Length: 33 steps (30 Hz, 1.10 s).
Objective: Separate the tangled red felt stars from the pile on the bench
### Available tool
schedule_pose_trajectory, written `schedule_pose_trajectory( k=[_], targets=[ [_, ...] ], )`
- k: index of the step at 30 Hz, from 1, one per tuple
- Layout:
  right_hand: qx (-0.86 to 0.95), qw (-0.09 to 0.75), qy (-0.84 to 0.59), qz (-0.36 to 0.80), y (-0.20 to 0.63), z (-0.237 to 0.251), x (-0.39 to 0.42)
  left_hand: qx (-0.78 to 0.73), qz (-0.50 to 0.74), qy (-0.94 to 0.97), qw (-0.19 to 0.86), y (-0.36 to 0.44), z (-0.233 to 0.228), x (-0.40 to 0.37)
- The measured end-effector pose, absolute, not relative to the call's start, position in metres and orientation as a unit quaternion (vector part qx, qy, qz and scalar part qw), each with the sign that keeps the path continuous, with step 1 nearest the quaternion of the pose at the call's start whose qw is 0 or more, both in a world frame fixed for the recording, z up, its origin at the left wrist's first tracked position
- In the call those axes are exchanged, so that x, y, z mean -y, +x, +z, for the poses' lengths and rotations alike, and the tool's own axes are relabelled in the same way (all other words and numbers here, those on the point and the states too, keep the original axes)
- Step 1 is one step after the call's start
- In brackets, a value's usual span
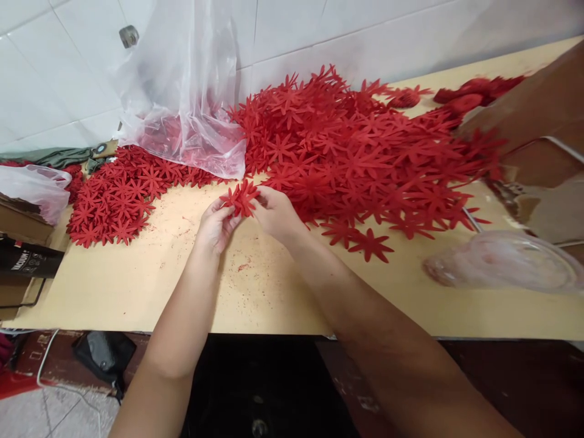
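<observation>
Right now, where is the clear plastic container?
In the head view, the clear plastic container is at right on the table, below the brown cardboard and to the lower right of the large red flower pile.

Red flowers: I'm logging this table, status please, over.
Left hand holding red flowers. Right hand at their edge. Flower pile alongside; plastic bag beyond, covering neither hand.

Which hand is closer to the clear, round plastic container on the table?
The right hand. It is left of the clear, round plastic container and nearer the wall; the left hand is even farther left.
</observation>
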State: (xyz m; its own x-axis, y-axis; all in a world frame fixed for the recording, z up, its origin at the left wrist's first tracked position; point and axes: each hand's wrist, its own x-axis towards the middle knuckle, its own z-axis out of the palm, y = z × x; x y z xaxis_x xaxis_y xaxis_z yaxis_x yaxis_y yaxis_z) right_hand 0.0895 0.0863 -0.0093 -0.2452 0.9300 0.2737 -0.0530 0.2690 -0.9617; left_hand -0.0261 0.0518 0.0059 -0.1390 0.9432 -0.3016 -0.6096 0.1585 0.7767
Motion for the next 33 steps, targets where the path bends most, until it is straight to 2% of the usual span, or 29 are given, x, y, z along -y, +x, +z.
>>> schedule_pose_trajectory(
  k=[4,10,17,25,33],
  targets=[
    [0.566,0.499,-0.331,0.567,0.089,-0.006,-0.082,-0.448,0.627,0.224,0.596,-0.026,0.002,-0.052],
    [0.532,0.49,-0.319,0.613,0.094,-0.001,-0.077,-0.466,0.625,0.259,0.57,-0.024,0.004,-0.051],
    [0.514,0.533,-0.339,0.581,0.096,-0.009,-0.083,-0.481,0.624,0.326,0.523,-0.02,0.001,-0.049],
    [0.496,0.571,-0.346,0.556,0.091,-0.012,-0.081,-0.461,0.583,0.295,0.601,-0.012,0.004,-0.043],
    [0.482,0.592,-0.337,0.551,0.097,-0.006,-0.081,-0.504,0.586,0.327,0.544,-0.011,0.006,-0.044]
  ],
)
